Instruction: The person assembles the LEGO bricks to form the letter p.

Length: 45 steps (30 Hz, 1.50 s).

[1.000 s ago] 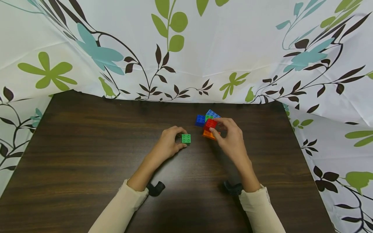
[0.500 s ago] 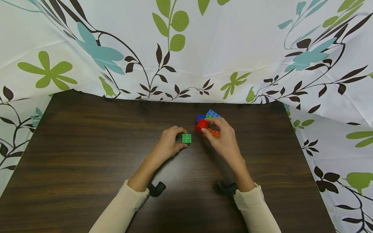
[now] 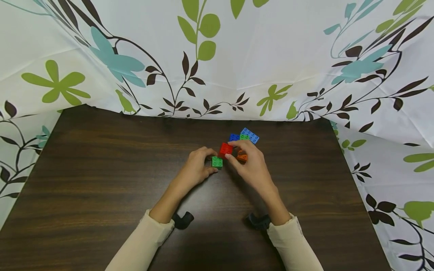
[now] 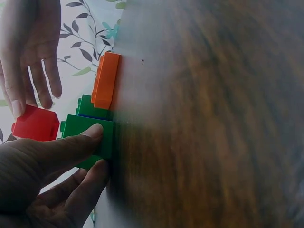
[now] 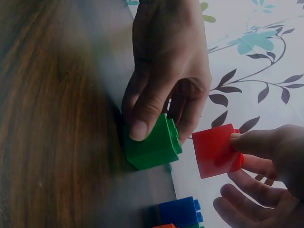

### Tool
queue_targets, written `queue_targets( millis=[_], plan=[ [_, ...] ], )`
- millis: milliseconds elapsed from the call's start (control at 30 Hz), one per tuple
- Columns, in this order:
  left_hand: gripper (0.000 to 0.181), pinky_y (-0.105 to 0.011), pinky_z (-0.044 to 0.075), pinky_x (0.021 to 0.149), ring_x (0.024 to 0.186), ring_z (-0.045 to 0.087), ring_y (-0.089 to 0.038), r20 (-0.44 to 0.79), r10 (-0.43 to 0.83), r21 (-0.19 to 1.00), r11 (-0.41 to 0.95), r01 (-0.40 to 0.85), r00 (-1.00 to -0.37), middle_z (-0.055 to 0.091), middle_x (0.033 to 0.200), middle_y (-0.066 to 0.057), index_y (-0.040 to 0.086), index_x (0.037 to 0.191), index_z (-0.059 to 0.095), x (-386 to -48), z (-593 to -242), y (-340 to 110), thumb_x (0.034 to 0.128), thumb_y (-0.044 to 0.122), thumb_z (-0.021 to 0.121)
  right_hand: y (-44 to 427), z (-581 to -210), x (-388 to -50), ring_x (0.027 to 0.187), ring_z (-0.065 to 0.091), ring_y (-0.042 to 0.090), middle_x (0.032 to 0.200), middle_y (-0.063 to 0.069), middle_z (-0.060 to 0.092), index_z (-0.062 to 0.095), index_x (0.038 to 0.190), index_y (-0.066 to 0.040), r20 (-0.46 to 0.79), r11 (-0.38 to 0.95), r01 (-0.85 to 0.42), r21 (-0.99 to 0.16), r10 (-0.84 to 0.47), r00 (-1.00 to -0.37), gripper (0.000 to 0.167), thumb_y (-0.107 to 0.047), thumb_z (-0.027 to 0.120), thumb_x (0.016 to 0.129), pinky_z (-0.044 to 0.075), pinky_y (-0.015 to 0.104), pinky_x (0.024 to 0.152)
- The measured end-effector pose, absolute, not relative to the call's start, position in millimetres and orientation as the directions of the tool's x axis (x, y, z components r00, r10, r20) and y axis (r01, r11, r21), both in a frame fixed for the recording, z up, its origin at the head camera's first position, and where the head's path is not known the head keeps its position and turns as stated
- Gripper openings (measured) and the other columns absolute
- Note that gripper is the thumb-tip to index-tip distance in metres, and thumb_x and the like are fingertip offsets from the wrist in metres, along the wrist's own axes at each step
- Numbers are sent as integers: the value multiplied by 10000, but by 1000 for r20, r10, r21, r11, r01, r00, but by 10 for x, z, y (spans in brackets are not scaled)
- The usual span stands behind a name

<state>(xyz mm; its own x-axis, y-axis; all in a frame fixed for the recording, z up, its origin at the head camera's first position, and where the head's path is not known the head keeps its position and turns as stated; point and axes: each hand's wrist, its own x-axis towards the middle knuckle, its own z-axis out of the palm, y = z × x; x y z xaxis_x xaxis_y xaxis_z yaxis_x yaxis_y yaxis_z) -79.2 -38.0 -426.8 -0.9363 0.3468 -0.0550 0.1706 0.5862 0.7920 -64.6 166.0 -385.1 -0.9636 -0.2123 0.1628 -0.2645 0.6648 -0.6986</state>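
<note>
On the dark table, the left hand (image 3: pixel 196 165) pinches a green brick (image 3: pixel 217 162) between thumb and fingers; in the left wrist view its thumb lies on the side of that green brick (image 4: pixel 78 130). The right hand (image 3: pixel 252 163) grips a red brick (image 3: pixel 225 149) by thumb and fingertips, just above and right of the green one. The right wrist view has the red brick (image 5: pixel 216 151) raised off the table, its studs facing away from the tabletop, with a gap between it and the green brick (image 5: pixel 154 147).
Behind the right hand lie a dark blue brick (image 3: pixel 234 137), a light blue brick (image 3: pixel 250 135), another green brick (image 3: pixel 244 137) and an orange brick (image 3: pixel 242 156), partly covered by the fingers. A patterned cloth (image 3: pixel 152 75) hangs along the table's far edge.
The right hand has moved left with the red brick, from over the orange brick to beside the green one. The left hand has stayed in place, holding its green brick.
</note>
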Motion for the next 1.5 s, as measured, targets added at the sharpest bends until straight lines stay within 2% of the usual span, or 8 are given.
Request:
queue_targets(
  millis=[200,367,767,1200,1500],
  plan=[
    [384,-468,607,954,1071,706,-307,-28,354,799,570,192,-935,729,1118,-135,5,1184,755,-782,-4267,-388,837,39,917,1627,-3877,-612,1147,697,353,1302,122,698,723,1318,-92,103,643,-240,-728,-243,-965,371,-184,821,973,618,517,999],
    [400,-474,604,951,1064,707,-307,-9,359,799,563,208,-933,735,1121,-141,-4,1193,754,-782,-4274,-397,831,33,919,1616,-3898,-600,1182,706,351,1306,123,698,721,1306,-80,98,621,-254,-742,-275,-957,367,-168,827,965,614,510,1012],
    [396,-476,600,957,1054,696,-310,-20,356,807,557,195,-934,735,1112,-141,5,1191,761,-788,-4274,-398,829,34,918,1642,-3943,-608,1161,712,291,1293,116,708,734,1300,-78,91,609,-286,-740,-331,-939,352,-150,821,966,615,474,1008],
    [386,-488,604,953,1068,709,-329,-6,358,805,556,208,-934,739,1121,-152,0,1183,759,-789,-4278,-397,832,36,915,1666,-3925,-656,1190,710,297,1263,107,737,765,1261,-83,106,585,-312,-748,-359,-927,332,-131,843,942,619,493,1003],
    [378,-487,598,946,1052,708,-320,5,350,809,549,210,-937,740,1096,-136,13,1162,770,-780,-4273,-393,818,40,927,1626,-3825,-698,1166,715,324,1230,103,743,782,1244,-91,84,635,-346,-690,-405,-911,329,-151,860,930,623,519,971]
  ],
)
